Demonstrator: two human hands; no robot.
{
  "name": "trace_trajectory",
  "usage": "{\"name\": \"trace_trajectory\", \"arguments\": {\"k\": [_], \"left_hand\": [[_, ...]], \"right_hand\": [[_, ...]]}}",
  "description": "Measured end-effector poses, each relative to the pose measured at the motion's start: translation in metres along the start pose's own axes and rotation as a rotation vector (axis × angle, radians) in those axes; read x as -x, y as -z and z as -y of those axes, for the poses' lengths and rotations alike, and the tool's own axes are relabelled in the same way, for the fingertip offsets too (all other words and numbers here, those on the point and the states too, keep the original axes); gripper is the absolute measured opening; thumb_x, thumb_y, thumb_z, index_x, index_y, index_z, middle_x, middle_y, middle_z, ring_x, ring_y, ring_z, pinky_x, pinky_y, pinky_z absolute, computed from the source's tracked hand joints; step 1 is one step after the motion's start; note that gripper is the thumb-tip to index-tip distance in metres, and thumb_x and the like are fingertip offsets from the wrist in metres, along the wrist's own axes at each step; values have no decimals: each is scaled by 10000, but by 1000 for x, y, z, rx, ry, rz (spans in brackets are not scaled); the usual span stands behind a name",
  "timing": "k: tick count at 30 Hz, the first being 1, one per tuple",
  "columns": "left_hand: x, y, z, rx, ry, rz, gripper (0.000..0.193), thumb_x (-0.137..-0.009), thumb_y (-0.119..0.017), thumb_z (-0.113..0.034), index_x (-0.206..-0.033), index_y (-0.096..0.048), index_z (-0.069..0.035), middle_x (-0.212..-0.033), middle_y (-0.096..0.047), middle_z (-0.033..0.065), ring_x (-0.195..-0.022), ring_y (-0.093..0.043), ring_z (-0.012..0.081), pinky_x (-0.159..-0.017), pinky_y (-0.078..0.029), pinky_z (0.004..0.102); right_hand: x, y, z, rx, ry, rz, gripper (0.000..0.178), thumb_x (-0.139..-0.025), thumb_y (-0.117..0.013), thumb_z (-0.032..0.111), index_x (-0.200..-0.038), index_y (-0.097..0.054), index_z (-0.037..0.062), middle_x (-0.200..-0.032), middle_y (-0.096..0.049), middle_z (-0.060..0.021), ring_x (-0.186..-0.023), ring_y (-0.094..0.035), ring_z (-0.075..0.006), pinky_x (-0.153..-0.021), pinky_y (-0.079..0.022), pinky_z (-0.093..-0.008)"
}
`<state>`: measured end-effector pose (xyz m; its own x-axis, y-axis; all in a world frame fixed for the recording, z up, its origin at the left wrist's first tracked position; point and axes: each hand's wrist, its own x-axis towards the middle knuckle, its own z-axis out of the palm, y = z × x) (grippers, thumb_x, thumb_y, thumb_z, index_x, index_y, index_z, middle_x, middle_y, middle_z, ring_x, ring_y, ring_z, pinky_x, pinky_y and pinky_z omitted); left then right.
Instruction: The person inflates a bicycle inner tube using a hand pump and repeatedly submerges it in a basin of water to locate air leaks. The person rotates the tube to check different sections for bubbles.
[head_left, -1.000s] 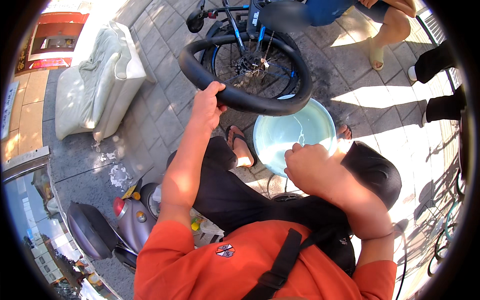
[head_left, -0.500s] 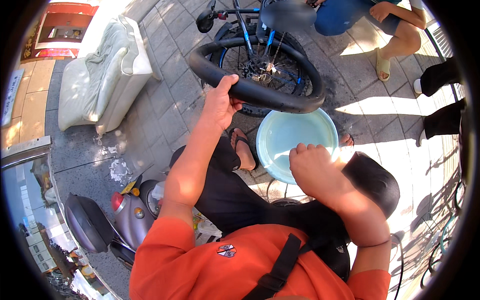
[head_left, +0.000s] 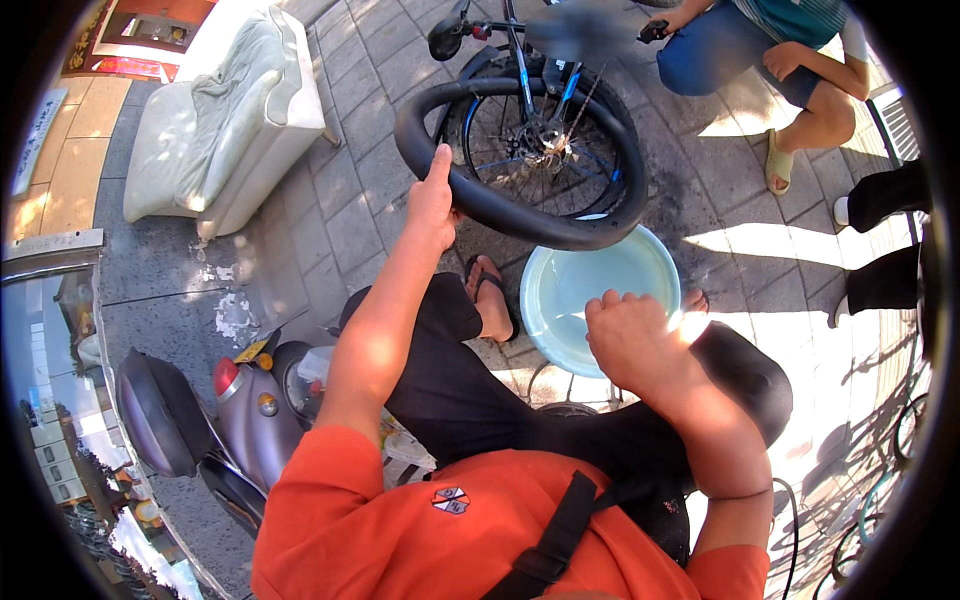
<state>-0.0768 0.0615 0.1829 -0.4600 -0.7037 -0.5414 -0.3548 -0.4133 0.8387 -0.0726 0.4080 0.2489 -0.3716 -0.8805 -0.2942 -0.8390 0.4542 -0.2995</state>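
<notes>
My left hand (head_left: 433, 205) grips a thick black inner tube (head_left: 520, 218) by its near left side, with the thumb stretched up along it. The tube is puffed out into a full loop and hangs in the air, its lower right part above the far rim of a light blue plastic basin (head_left: 533, 318). Over the basin's near right side my right hand (head_left: 635, 340) is closed, knuckles up. The curled fingers hide whatever may be in them. The basin sits on the paving between my feet and seems to hold water.
Behind the tube lies a black and blue bicycle (head_left: 515, 60) with its wheel (head_left: 545, 150). A person in blue (head_left: 710, 55) crouches at the far right, and another person's dark trouser legs (head_left: 885, 265) stand nearer. A pale armchair (head_left: 220, 130) and a purple scooter (head_left: 255, 420) are left.
The tube has come slightly lower and nearer to the basin, its loop tilted to show more round. My left thumb now points up along it. My right hand stays closed over the basin.
</notes>
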Motion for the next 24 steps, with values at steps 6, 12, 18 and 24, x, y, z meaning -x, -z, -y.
{"name": "trace_trajectory", "arguments": {"k": [6,12,18,24], "left_hand": [[-1,0,-13,83,-80,1,405,-999,-795,-427,-1130,-657,-69,-995,-694,50,-856,-694,232,-788,-579,437],[-7,5,-43,268,-63,84,357,-980,-824,-358,-1138,-647,-91,-956,-699,65,-858,-706,211,-796,-614,394],[10,-9,-37,82,-6,118,404,-938,-849,-451,-1113,-659,-139,-933,-727,39,-925,-715,213,-824,-512,398],[10,-18,-33,103,52,164,418,-944,-830,-488,-1094,-661,-137,-947,-741,45,-916,-716,222,-828,-515,409]], "right_hand": [[0,-2,-1,-19,5,-26,168,-832,-720,77,-991,-714,22,-947,-740,-130,-883,-759,-279,-769,-581,-388],[0,-10,-4,-14,11,-16,161,-817,-745,76,-970,-719,34,-936,-739,-123,-865,-758,-270,-768,-584,-386],[-1,-13,2,18,16,35,161,-816,-754,94,-968,-727,51,-937,-739,-110,-863,-756,-254,-758,-578,-376],[-3,-18,1,25,2,46,160,-824,-745,101,-977,-730,58,-947,-741,-106,-869,-758,-254,-766,-578,-372]]}}
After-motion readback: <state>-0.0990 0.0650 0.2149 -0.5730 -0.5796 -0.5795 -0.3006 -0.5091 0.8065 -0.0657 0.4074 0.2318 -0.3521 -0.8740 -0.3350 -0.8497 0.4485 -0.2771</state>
